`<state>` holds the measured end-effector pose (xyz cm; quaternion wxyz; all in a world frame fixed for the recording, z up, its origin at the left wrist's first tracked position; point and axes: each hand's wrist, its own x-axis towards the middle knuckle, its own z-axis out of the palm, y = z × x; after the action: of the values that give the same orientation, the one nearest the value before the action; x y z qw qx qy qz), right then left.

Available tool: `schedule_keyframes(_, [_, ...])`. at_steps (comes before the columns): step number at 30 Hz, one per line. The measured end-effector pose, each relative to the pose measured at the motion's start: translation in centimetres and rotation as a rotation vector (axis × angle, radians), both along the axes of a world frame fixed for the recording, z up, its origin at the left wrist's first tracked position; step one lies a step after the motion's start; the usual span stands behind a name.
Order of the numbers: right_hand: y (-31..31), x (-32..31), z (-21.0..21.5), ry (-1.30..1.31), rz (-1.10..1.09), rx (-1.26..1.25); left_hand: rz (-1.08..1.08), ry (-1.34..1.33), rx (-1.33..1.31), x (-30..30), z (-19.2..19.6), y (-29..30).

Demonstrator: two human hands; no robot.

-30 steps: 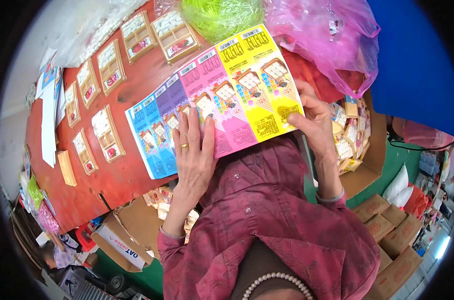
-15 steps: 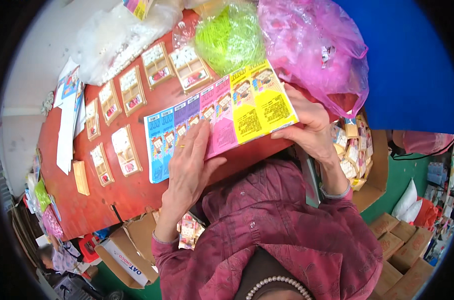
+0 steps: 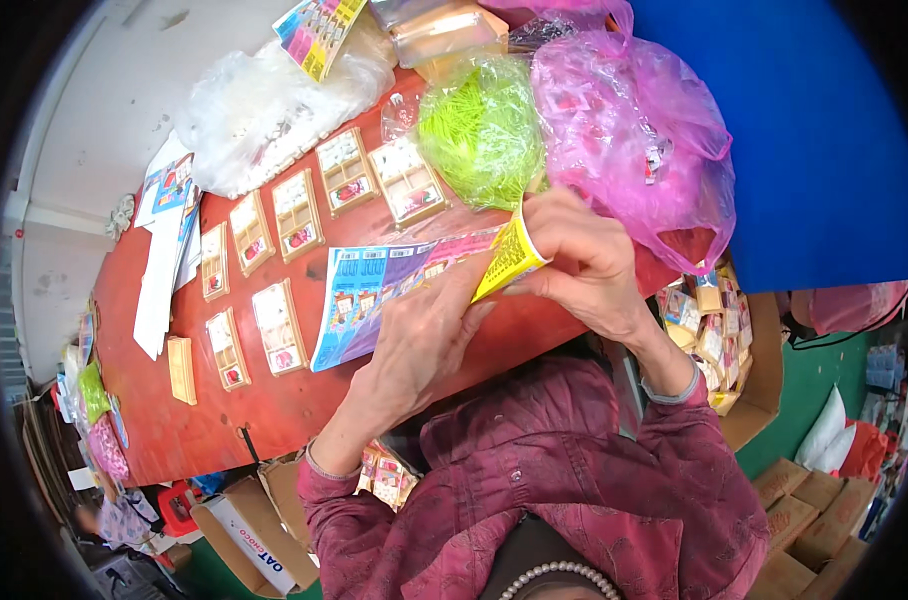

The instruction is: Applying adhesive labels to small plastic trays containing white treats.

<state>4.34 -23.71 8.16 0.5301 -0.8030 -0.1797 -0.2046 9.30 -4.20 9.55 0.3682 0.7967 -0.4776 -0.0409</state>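
Red table: printed sheet between both hands.

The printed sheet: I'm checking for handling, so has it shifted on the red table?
Yes. The printed sheet lay flat; its yellow end now lifts off the red table.

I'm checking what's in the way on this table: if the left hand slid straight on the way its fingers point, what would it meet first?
Probably the right hand: the left hand points up-right along the printed sheet toward its folded yellow end, which the right hand pinches. Depth is uncertain.
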Motion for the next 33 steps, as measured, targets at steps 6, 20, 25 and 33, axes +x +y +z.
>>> schedule_keyframes(6, [1.1, 0.6, 2.2, -0.261, -0.451, -0.075, -0.019, -0.016, 0.001, 0.3, 0.6, -0.1])
schedule_keyframes(20, [-3.6, -1.4, 4.8, -0.102, -0.382, 0.297, 0.147, 0.056, 0.056, 1.9, 1.1, 4.6])
schedule_keyframes(25, [-6.5, -0.9, 4.0, -0.030, -0.425, 0.427, 0.195, 0.370, 0.163, 3.0, 0.3, 8.4])
schedule_keyframes(33, [-7.4, 1.1, -1.1, 0.213, -0.382, 0.660, 0.239, 0.672, 0.030, 2.7, -4.0, 10.1])
